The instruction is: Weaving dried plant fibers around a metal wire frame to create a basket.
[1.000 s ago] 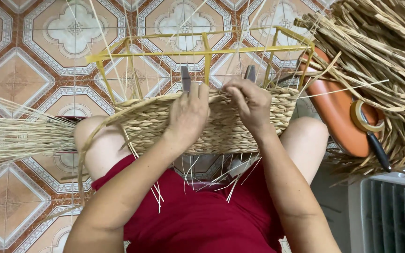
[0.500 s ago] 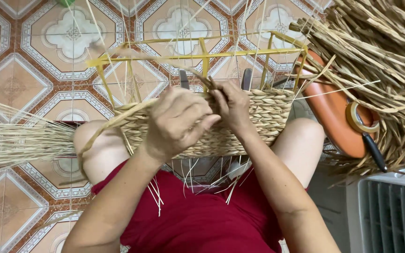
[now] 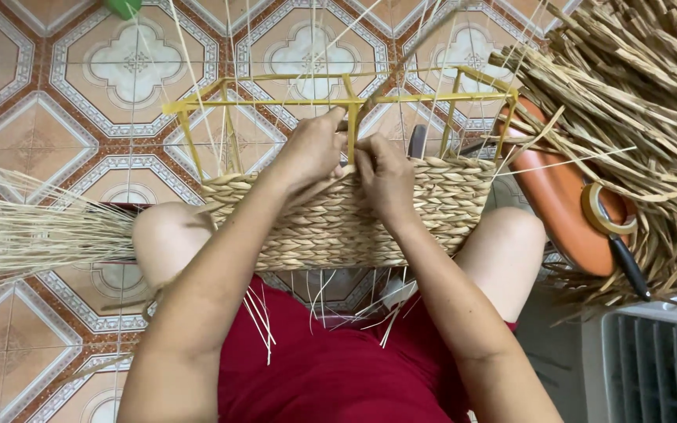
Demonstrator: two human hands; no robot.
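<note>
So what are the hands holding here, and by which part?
Both the left hand and right hand pinch the braided straw rope at the half-woven basket's top edge, beside the yellow frame's middle upright.

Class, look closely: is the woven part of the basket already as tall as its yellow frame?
No: the woven basket wall stops partway, and the yellow frame stands bare above it.

We sat in what looked like a home used as a weaving workshop: the patterned floor tiles [image 3: 33, 102] were the domestic kind. Heaps of dried straw [image 3: 636, 102] lay on both sides, and a half-woven basket [image 3: 338, 219] on a yellow frame [image 3: 331, 98] rested across our knees.
</note>
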